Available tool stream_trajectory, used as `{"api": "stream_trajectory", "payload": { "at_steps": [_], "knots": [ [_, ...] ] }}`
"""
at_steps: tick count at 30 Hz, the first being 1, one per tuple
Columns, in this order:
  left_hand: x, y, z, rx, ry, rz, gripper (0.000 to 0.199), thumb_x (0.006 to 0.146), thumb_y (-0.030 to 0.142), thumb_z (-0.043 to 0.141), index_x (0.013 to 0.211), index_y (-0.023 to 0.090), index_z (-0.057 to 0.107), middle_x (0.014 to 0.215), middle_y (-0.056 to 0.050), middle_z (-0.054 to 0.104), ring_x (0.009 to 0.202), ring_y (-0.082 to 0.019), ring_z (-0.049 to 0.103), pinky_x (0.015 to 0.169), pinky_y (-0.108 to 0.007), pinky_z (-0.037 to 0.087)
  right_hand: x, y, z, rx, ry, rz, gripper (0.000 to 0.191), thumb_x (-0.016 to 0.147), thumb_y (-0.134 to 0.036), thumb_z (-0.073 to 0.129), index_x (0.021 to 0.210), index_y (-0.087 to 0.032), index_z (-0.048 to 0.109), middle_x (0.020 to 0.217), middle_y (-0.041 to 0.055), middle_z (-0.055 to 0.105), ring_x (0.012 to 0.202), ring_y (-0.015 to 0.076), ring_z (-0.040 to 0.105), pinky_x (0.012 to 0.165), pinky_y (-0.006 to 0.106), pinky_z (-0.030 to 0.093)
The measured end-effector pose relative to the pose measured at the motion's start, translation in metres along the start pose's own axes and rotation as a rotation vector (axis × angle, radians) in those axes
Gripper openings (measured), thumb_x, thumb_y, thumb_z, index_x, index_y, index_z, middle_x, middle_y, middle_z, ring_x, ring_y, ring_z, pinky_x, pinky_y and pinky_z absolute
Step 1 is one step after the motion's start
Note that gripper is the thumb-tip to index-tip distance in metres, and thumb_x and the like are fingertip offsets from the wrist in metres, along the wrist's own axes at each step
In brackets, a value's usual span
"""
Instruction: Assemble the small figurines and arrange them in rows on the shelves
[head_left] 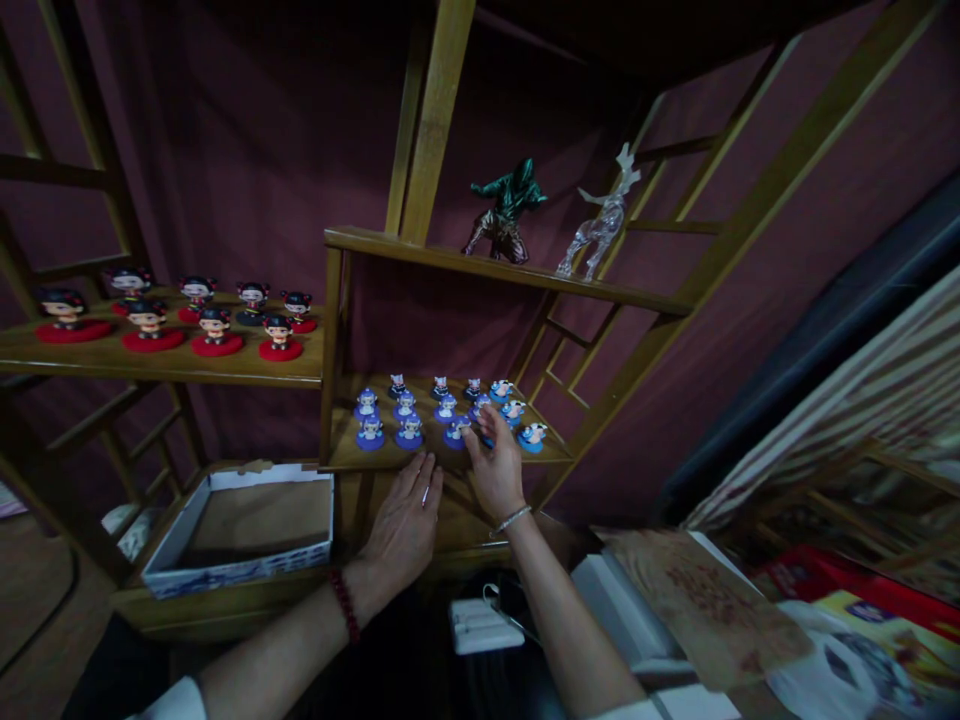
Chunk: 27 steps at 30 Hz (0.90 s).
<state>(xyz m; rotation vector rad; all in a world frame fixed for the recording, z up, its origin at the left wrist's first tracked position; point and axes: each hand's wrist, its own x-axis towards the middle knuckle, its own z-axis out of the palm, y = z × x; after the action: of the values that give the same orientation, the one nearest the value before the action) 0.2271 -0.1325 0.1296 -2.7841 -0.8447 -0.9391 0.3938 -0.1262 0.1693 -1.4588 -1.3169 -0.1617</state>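
Observation:
My right hand (496,470) reaches over the lower shelf, thumb and fingers curled around a small figurine (487,440) with a bluish base. The hand hides most of that figurine. Rows of small purple-based figurines (409,432) stand to its left, the nearest one (457,431) right beside my thumb. Blue-based figurines (532,436) stand to its right, and smaller dark figurines (440,387) are at the back. My left hand (405,515) lies with fingers stretched out at the shelf's front edge, holding nothing.
Red-based figurines (214,335) stand on the left shelf. Above are a green figure (510,205) and a clear deer statuette (600,225). An open box (319,545) sits lower left. A white object with a cable (484,628) and packages (697,600) are below, at right.

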Motion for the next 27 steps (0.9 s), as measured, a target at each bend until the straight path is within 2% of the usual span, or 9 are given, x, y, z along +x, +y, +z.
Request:
{"api": "stream_trajectory", "payload": {
  "at_steps": [6,12,21,27],
  "knots": [
    [-0.002,0.001,0.005,0.013,-0.036,-0.018,0.053,0.071,0.005,0.039,0.125,0.003,0.040,0.136,-0.021,0.032,0.130,-0.029,0.018,0.100,-0.046,0.028,-0.009,0.012,0.011,-0.003,-0.073,0.070,0.056,0.076,-0.037,0.054,0.125,-0.014,0.038,0.114,0.0146,0.054,0.101,0.0208,0.054,0.088,0.038,0.044],
    [-0.004,0.002,0.005,0.023,-0.021,-0.011,0.048,0.070,0.002,0.039,0.118,0.001,0.047,0.137,-0.019,0.031,0.132,-0.026,0.011,0.104,-0.042,0.025,-0.009,0.004,0.007,-0.083,-0.142,0.091,0.058,0.074,-0.030,0.055,0.127,-0.015,0.037,0.113,0.0142,0.056,0.098,0.0214,0.056,0.086,0.039,0.045],
    [-0.007,0.001,0.004,0.064,-0.011,0.039,0.025,0.072,0.001,0.041,0.089,0.003,0.060,0.139,-0.020,0.026,0.132,-0.026,0.006,0.106,-0.041,0.023,-0.006,0.005,0.016,-0.203,-0.150,0.095,0.059,0.074,-0.029,0.054,0.128,-0.014,0.035,0.111,0.0136,0.057,0.096,0.0224,0.057,0.084,0.038,0.045],
    [-0.005,0.006,0.003,0.091,-0.017,0.025,0.021,0.072,0.003,0.044,0.084,0.003,0.061,0.137,-0.021,0.029,0.132,-0.028,0.009,0.105,-0.043,0.023,-0.007,0.005,0.019,-0.261,-0.120,0.050,0.056,0.074,-0.027,0.055,0.126,-0.014,0.038,0.106,0.0135,0.059,0.097,0.0229,0.055,0.085,0.038,0.043]
  ]
}}
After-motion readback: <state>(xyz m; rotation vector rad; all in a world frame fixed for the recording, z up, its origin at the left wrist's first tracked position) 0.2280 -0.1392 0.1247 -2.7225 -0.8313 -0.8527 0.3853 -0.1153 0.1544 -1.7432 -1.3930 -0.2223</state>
